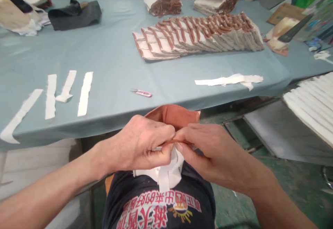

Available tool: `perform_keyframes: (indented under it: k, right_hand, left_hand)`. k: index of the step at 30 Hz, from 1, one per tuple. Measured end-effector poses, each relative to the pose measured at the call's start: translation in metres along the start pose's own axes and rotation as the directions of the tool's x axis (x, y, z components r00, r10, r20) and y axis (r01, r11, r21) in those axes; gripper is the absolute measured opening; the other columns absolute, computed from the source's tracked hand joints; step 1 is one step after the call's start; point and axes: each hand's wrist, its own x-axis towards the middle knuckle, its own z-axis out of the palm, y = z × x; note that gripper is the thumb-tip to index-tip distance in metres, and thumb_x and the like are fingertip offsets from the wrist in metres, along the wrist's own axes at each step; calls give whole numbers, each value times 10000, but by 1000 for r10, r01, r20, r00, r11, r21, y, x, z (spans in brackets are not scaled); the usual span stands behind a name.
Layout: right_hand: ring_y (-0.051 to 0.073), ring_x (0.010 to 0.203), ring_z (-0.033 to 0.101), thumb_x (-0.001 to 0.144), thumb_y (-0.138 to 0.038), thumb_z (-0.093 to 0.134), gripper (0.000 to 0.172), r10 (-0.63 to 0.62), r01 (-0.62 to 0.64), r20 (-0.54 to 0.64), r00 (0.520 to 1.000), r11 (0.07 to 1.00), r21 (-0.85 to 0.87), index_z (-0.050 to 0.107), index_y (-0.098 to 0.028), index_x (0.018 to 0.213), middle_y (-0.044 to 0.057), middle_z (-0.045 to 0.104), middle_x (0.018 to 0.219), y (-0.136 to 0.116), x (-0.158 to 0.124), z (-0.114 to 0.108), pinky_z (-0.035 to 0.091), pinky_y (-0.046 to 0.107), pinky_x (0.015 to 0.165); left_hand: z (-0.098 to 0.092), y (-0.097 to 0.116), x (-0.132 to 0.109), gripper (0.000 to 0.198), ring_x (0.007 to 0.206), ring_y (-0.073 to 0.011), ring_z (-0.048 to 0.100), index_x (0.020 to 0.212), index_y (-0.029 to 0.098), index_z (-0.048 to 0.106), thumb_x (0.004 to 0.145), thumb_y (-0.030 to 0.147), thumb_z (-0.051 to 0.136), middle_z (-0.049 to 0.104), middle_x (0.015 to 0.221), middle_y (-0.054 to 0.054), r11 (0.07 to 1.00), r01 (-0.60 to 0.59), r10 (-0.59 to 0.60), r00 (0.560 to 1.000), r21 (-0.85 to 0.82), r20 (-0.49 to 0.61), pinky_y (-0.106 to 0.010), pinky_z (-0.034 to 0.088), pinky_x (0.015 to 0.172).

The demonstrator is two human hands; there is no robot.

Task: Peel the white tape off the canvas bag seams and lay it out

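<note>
Both hands meet over my lap, pinching the edge of a brown fabric piece with a white backing. My left hand has thumb and forefinger pressed together on that edge. Right beside it, my right hand grips the same edge, its thumb below and fingers above. The brown part rises behind my hands against the table's front edge; the white part hangs toward my shirt, with a narrow white strip on it. Beyond my hands, pink-handled thread snips lie on the table.
Across the blue-grey table lie white strips at left and more strips at right. Behind stands a long row of folded brown-and-white pieces. A dark folded cloth lies back left. White material is stacked at right.
</note>
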Motion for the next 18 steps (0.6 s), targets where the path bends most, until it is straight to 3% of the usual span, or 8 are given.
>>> perform_keyframes:
  k: [2, 5, 10, 14, 18]
  right_hand:
    - [123, 685, 631, 975, -141, 544, 199, 8, -9, 9, 1000, 988, 153, 685, -186, 841, -9, 725, 761, 4, 3, -1, 410, 257, 658]
    - [84, 600, 541, 974, -187, 577, 202, 56, -54, 5, 998, 921, 386, 651, -187, 787, -48, 644, 678, 12, 8, 6, 370, 216, 578]
    - [85, 535, 379, 969, -340, 626, 299, 117, -112, 39, 992, 716, 689, 566, -190, 717, -61, 457, 607, 24, 15, 25, 276, 218, 476]
    - [93, 541, 355, 982, -495, 640, 423, 123, -94, 24, 992, 603, 792, 520, -204, 701, -55, 430, 610, 23, 17, 37, 279, 226, 478]
    - [95, 514, 318, 1031, -510, 577, 438, 123, 29, -127, 984, 595, 803, 474, -221, 719, -72, 374, 584, 16, 17, 50, 261, 239, 479]
  left_hand:
    - [7, -5, 1, 276, 518, -81, 226, 655, 222, 313, 751, 23, 478, 281, 591, 96, 993, -23, 15, 997, -120, -72, -269, 197, 495]
    - [12, -10, 1, 346, 518, -71, 221, 642, 221, 271, 785, 11, 505, 250, 589, 98, 954, -28, -9, 993, -299, -120, -245, 194, 487]
    - [6, -12, -2, 362, 516, -71, 321, 659, 204, 386, 929, 115, 609, 360, 591, 87, 873, 43, -73, 996, -486, -43, -215, 260, 485]
    - [4, -12, -8, 321, 522, -77, 378, 686, 181, 499, 965, 202, 657, 434, 599, 69, 765, 125, -131, 991, -632, 38, -206, 296, 482]
    - [16, -13, -10, 403, 511, -69, 324, 670, 182, 460, 969, 324, 690, 412, 593, 67, 576, 143, -250, 968, -805, -7, -203, 251, 451]
